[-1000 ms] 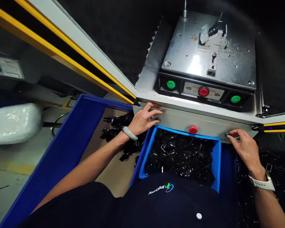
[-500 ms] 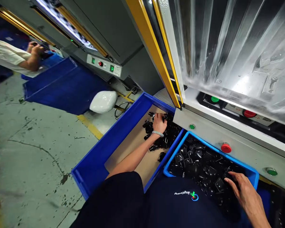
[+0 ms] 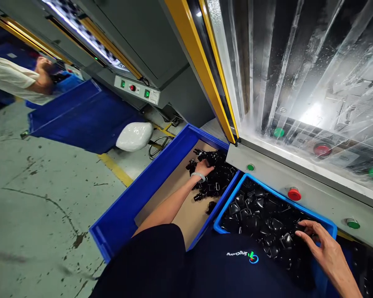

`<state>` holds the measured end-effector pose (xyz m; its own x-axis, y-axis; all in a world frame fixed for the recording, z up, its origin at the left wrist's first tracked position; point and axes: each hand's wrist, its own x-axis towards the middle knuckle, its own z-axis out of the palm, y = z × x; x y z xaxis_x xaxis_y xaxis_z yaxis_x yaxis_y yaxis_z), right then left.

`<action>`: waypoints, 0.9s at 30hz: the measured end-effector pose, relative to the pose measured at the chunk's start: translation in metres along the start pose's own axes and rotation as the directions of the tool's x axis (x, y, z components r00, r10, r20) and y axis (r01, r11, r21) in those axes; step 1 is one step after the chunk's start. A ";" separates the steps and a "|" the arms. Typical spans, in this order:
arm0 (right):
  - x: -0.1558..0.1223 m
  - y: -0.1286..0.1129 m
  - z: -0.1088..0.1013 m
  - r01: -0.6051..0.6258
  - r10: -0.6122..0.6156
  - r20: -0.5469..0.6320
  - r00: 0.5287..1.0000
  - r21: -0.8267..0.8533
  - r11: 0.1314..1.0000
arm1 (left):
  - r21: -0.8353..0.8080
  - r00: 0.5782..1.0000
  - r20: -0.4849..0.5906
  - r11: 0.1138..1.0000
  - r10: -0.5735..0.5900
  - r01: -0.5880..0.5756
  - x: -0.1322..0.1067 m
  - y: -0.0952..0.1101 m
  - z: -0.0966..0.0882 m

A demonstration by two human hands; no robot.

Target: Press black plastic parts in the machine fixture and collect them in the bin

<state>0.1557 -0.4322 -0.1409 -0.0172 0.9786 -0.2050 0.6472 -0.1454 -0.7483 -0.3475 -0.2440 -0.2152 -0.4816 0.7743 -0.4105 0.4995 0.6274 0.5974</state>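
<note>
My left hand (image 3: 202, 167) reaches into the large blue crate (image 3: 149, 182) at my left. Its fingers are curled into a heap of small black plastic parts (image 3: 216, 165) at the crate's far end. A pale bangle sits on that wrist. My right hand (image 3: 325, 246) lies over the small blue bin (image 3: 233, 192) in front of me. Its thumb and fingers are spread, with the tips on the black parts (image 3: 261, 221) that fill the bin. What the left fingers enclose is hidden.
The machine's front panel (image 3: 267, 176) carries two green buttons and a red one (image 3: 294, 193). Above it hangs a clear guard (image 3: 298, 82) beside a yellow post (image 3: 202, 66). A white wrapped stool (image 3: 134, 135) stands on the floor. A co-worker (image 3: 15, 80) works at far left.
A second ago both hands pressed the green buttons on the panel. My view has swung left, the guard now covers the press, and each hand has dropped into a bin of black parts.
</note>
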 end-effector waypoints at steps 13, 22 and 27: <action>0.039 -0.117 0.018 -0.277 0.276 0.106 0.955 0.646 0.711 | -0.926 0.900 0.324 0.290 0.292 0.240 -0.138 0.066 0.034; 0.062 -0.155 0.023 -0.187 0.268 0.050 0.962 0.835 0.517 | -0.903 0.640 0.418 0.370 0.644 0.218 -0.212 0.121 0.076; 0.063 -0.138 0.011 -0.201 0.239 0.073 0.968 0.796 0.571 | -0.865 0.559 0.459 0.490 0.691 0.105 -0.211 0.119 0.082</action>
<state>0.0566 -0.3517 -0.0577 0.0824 0.9023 -0.4231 -0.2332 -0.3953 -0.8885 -0.1278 -0.3259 -0.1137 0.4061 0.9041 -0.1330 -0.4288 0.3171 0.8460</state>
